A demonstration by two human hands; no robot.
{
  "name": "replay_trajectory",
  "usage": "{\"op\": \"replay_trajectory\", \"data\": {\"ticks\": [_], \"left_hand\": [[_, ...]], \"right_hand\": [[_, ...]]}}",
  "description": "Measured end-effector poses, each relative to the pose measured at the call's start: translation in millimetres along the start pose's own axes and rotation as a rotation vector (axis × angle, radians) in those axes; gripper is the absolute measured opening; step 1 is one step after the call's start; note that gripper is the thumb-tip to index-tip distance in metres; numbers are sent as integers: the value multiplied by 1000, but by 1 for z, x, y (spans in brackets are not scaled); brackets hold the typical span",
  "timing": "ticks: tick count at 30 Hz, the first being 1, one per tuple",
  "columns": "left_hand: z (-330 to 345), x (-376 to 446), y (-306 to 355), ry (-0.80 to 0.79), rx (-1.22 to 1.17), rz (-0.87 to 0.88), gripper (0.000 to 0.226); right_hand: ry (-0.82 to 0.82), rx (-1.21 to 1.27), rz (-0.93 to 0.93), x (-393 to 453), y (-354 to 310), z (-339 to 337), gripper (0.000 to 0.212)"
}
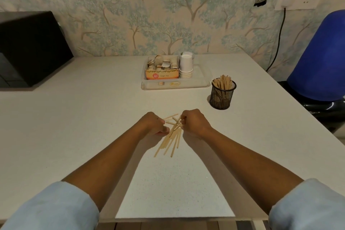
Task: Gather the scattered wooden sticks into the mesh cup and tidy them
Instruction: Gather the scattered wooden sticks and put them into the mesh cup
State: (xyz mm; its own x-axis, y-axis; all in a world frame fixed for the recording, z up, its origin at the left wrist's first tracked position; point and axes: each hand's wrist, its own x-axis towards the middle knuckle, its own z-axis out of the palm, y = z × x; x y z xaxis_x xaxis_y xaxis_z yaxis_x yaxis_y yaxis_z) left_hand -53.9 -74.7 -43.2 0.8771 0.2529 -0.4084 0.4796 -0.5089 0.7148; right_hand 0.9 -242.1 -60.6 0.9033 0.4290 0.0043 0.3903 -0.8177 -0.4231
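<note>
Pale wooden sticks [172, 138] fan from lower left to upper right at frame centre; left hand [154, 124] and right hand [193, 122], fingers curled, pinch their far ends. Black mesh cup [222, 97] stands upright, centre right.

Head view, down over table [74, 117]

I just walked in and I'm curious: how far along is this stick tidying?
Partly done. The mesh cup already holds many sticks standing upright. In hand: the left hand and right hand are both gathering the loose sticks on the table, fingers curled on their upper ends. Left to do: this bunch lies fanned out and uneven; it needs lifting, dropping into the cup to the right, and straightening.
</note>
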Motion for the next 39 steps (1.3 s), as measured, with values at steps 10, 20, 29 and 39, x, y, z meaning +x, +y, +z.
{"op": "replay_trajectory", "data": {"ticks": [10, 20, 29, 39], "left_hand": [[-1, -7, 17, -55, 425, -73, 25], [14, 3, 26, -96, -60, -116, 21], [4, 26, 11, 128, 600, 235, 78], [4, 39, 21, -95, 775, 476, 55]], "right_hand": [[-79, -138, 174, 2, -6, -4, 13], [-149, -103, 61, 8, -13, -14, 25], [-280, -284, 68, 3, -13, -3, 61], [-292, -412, -50, 2, -10, -22, 29]]}}
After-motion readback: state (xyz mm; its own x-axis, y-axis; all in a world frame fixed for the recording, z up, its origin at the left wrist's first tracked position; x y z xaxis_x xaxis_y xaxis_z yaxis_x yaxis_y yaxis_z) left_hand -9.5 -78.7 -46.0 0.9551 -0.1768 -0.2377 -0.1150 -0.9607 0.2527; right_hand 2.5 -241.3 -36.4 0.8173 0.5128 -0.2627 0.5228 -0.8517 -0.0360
